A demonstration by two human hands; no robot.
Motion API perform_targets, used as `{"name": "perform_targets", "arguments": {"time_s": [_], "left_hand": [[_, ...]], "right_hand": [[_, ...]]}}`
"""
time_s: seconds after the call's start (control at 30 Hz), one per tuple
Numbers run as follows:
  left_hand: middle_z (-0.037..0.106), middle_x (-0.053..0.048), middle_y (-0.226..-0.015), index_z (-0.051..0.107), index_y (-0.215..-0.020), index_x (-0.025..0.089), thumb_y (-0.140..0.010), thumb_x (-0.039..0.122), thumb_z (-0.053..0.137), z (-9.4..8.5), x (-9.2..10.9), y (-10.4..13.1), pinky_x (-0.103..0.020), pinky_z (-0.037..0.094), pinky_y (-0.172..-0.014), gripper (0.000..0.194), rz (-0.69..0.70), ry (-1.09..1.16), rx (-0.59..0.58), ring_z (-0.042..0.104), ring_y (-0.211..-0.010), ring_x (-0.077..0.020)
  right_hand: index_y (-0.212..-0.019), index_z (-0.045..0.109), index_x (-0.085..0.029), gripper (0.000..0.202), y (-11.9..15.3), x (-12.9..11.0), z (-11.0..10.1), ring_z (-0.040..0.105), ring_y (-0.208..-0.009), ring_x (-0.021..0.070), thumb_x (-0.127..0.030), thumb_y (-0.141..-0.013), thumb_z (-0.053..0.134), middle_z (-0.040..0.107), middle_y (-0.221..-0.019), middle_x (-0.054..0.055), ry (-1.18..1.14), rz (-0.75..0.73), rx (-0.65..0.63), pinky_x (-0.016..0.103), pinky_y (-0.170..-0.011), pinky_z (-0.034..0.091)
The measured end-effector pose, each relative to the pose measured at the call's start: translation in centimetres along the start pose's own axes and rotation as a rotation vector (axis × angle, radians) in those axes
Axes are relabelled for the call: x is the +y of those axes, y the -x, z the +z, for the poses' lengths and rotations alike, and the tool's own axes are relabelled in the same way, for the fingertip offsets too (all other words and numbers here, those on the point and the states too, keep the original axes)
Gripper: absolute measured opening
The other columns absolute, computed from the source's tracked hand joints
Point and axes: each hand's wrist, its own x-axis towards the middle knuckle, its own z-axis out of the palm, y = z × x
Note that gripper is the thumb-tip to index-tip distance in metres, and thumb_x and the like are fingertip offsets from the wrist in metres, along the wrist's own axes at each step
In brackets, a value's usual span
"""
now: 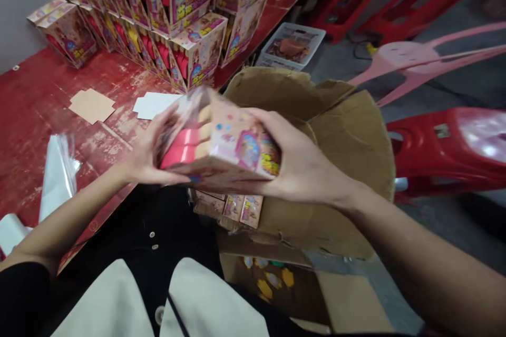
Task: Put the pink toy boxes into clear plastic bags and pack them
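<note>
I have the printed box (245, 147) up in front of the body, gripped between two hands and a little blurred. The left hand (146, 152) wraps the end with the pink items (182, 145), thumb above and fingers partly hidden; the right hand (300, 160) clasps the opposite end, thumb along the upper edge, lower fingers out of my sight. The box hangs over the near-left part of an open cardboard carton (351, 137). More printed packs (251, 210) show just below it. On the red table (23, 95) to the left I log a tan card (93, 105), a white card (156, 105) and clear plastic wrap (57, 174). Matching boxes (211, 50) stand stacked at the back. Pale tub (292, 45) beyond the carton.
</note>
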Motion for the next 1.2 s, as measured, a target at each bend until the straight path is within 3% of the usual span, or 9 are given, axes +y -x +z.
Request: {"name": "perform_targets", "arguments": {"time_s": [0.07,0.17,0.3,0.4,0.53,0.7,0.9,1.07,1.2], "left_hand": [[0.047,-0.016,-0.154,0.052,-0.146,0.02,-0.057,0.066,0.09,1.1,-3.4,-4.9,-0.059,0.021,-0.127,0.107,0.095,-0.118,-0.06,0.024,-0.155,-0.0437],[0.045,-0.018,-0.157,0.046,-0.151,0.018,-0.08,0.067,0.071,2.8,-10.9,-10.7,-0.053,0.017,-0.129,0.09,0.128,-0.307,-0.065,0.026,-0.156,-0.0381],[0.036,-0.023,-0.164,0.044,-0.153,0.007,-0.093,0.059,0.053,5.5,-19.5,-13.2,-0.056,0.005,-0.129,0.08,0.046,-0.643,-0.323,0.016,-0.159,-0.0399],[0.024,-0.022,-0.169,0.04,-0.156,0.007,-0.094,0.053,0.053,7.0,-21.9,-12.7,-0.058,-0.001,-0.129,0.078,0.04,-0.818,-0.403,0.009,-0.161,-0.04],[0.022,-0.02,-0.17,0.041,-0.155,0.012,-0.094,0.054,0.056,7.4,-21.6,-12.2,-0.061,0.002,-0.129,0.076,0.051,-0.889,-0.406,0.011,-0.161,-0.0393],[0.019,-0.015,-0.172,0.047,-0.151,0.017,-0.096,0.062,0.049,7.3,-20.9,-12.2,-0.06,0.007,-0.131,0.071,0.066,-1.073,-0.458,0.01,-0.162,-0.0362],[0.015,-0.015,-0.173,0.054,-0.146,0.017,-0.097,0.061,0.046,7.0,-20.2,-12.3,-0.061,0.014,-0.129,0.067,0.088,-1.149,-0.506,0.01,-0.162,-0.0365],[0.019,-0.014,-0.172,0.06,-0.14,0.017,-0.097,0.052,0.048,6.5,-20.2,-12.8,-0.062,0.019,-0.127,0.056,0.141,-1.152,-0.458,0.015,-0.161,-0.0384],[0.022,-0.014,-0.171,0.063,-0.137,0.017,-0.097,0.052,0.05,6.6,-20.0,-12.9,-0.062,0.022,-0.126,0.055,0.168,-1.144,-0.456,0.018,-0.16,-0.0387]], "right_hand": [[-0.142,0.052,-0.019,0.105,2.0,4.0,-1.3,0.061,-0.115,0.0338,-0.077,-0.06,0.079,0.061,-0.131,0.016,0.187,0.115,0.148,0.05,-0.102,0.052],[-0.139,0.052,-0.015,0.105,4.1,11.6,-3.0,0.058,-0.113,0.0391,-0.078,-0.059,0.077,0.062,-0.123,0.021,0.561,0.328,0.327,0.054,-0.1,0.047],[-0.145,0.047,-0.008,0.104,4.7,24.2,-3.0,0.053,-0.119,0.0436,-0.07,-0.066,0.074,0.058,-0.131,0.027,0.775,0.545,0.361,0.056,-0.102,0.041],[-0.145,0.049,-0.007,0.093,4.5,34.0,-1.4,0.053,-0.119,0.0419,-0.066,-0.076,0.067,0.058,-0.133,0.026,0.77,0.659,0.286,0.053,-0.101,0.04],[-0.138,0.052,-0.001,0.082,5.0,43.3,2.3,0.053,-0.117,0.0407,-0.06,-0.083,0.063,0.058,-0.126,0.031,0.771,0.797,0.22,0.052,-0.099,0.039],[-0.148,0.035,-0.007,0.091,7.5,48.2,6.6,0.044,-0.123,0.0411,-0.042,-0.076,0.078,0.05,-0.136,0.029,0.753,0.8,0.048,0.054,-0.105,0.03],[-0.139,0.036,-0.003,0.088,9.1,51.6,10.3,0.043,-0.111,0.0366,-0.046,-0.074,0.077,0.049,-0.126,0.028,0.784,0.973,-0.048,0.048,-0.098,0.031],[-0.139,0.035,-0.008,0.085,8.8,53.5,10.2,0.044,-0.114,0.0332,-0.041,-0.073,0.076,0.05,-0.127,0.02,0.786,0.981,-0.057,0.041,-0.099,0.033],[-0.136,0.033,-0.009,0.089,9.6,54.0,9.5,0.045,-0.111,0.0329,-0.055,-0.073,0.075,0.05,-0.126,0.019,0.778,1.006,-0.024,0.041,-0.097,0.035]]}}
